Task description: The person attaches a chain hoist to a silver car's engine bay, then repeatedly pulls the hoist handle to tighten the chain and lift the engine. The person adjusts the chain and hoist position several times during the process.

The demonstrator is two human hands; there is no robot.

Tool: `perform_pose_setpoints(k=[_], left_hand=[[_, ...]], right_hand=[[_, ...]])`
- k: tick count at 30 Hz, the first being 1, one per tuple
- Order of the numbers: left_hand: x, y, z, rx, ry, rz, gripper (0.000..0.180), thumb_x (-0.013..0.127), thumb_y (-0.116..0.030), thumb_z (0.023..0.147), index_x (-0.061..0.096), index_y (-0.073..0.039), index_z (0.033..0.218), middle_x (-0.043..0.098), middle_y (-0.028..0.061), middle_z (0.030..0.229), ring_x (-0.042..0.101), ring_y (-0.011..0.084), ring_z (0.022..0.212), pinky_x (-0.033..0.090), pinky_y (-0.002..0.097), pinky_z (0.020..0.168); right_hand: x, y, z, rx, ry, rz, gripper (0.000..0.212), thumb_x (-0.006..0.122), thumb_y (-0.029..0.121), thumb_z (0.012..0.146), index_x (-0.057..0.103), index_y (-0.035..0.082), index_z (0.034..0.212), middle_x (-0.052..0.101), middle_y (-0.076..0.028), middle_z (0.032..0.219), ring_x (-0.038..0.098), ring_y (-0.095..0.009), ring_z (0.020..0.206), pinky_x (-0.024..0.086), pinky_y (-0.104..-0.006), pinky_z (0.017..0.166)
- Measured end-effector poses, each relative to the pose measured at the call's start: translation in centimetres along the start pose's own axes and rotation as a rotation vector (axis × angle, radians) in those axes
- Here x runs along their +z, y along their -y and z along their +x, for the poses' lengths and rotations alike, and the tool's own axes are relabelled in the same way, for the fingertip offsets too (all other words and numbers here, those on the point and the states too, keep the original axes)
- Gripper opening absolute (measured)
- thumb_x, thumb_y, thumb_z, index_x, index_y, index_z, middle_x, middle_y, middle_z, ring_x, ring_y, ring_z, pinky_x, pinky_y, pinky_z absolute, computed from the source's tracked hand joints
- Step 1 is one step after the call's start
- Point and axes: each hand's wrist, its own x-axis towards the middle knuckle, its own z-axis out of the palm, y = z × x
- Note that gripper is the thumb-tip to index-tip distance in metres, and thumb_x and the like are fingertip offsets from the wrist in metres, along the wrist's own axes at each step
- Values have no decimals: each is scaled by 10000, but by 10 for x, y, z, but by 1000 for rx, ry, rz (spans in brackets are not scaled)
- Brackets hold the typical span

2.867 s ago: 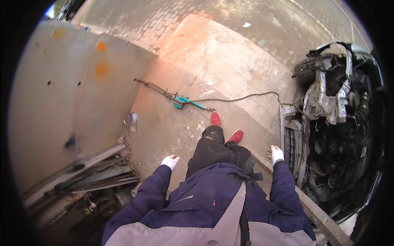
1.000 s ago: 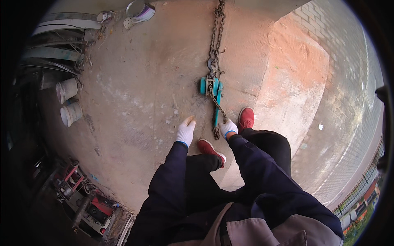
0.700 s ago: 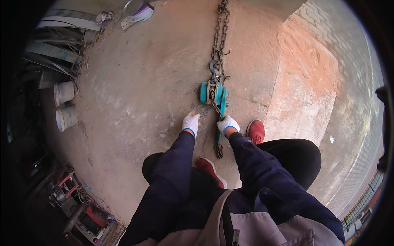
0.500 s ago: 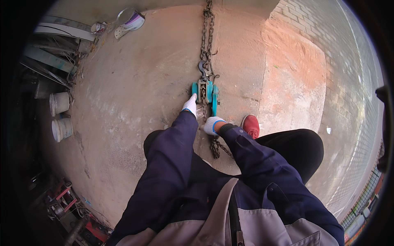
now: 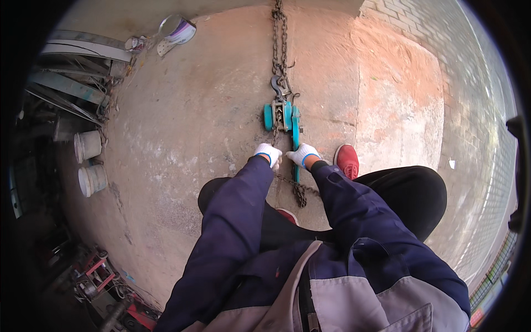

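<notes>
A teal lever hoist hangs in front of me, its dark hook caught on a heavy double chain that runs up to the far edge. Just below the hoist body, my left hand, in a white knit glove, is closed around the load chain. My right hand, gloved the same way, grips the hoist's teal lever handle, whose end shows below the hand. A bunch of slack chain lies lower down, between my legs.
A red shoe of mine is to the right of the hoist. Far left lie a paint bucket, metal profiles and two whitish buckets. Red machinery stands at lower left. Brick paving borders the concrete floor.
My left hand has come down from the hoist body to the chain below it. The right hand has risen onto the lever, which shows more of its length.
</notes>
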Motion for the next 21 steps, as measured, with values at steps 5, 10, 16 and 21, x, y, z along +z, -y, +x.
perform_pose_setpoints(k=[5,10,16,21], left_hand=[[3,32,-23,-42,160,-88,204,722,-94,961,754,99,908,735,192,770,669,245,558,541,388,518],[-12,45,-19,-6,101,150,248,764,-162,928,767,86,940,778,241,915,741,333,674,586,451,616],[-3,34,-14,66,-289,778,342,697,-261,922,784,-30,1158,740,244,1269,710,404,1200,579,481,1006],[11,4,-32,3,-485,529,443,665,-256,940,705,-38,1324,691,223,1397,678,387,1281,555,483,1071]], right_hand=[[22,12,6,82,-174,33,464,719,332,900,711,-58,1152,739,-331,1149,715,-466,1136,581,-499,956],[23,3,11,105,-255,95,334,681,243,897,703,-14,1110,744,-324,1098,717,-478,1101,574,-508,939],[-12,-2,2,194,-12,664,297,666,293,907,712,50,1073,720,-154,883,693,-344,714,547,-462,653],[-53,18,-16,231,135,1065,224,656,303,968,606,84,975,557,-64,688,510,-191,516,436,-360,473]])
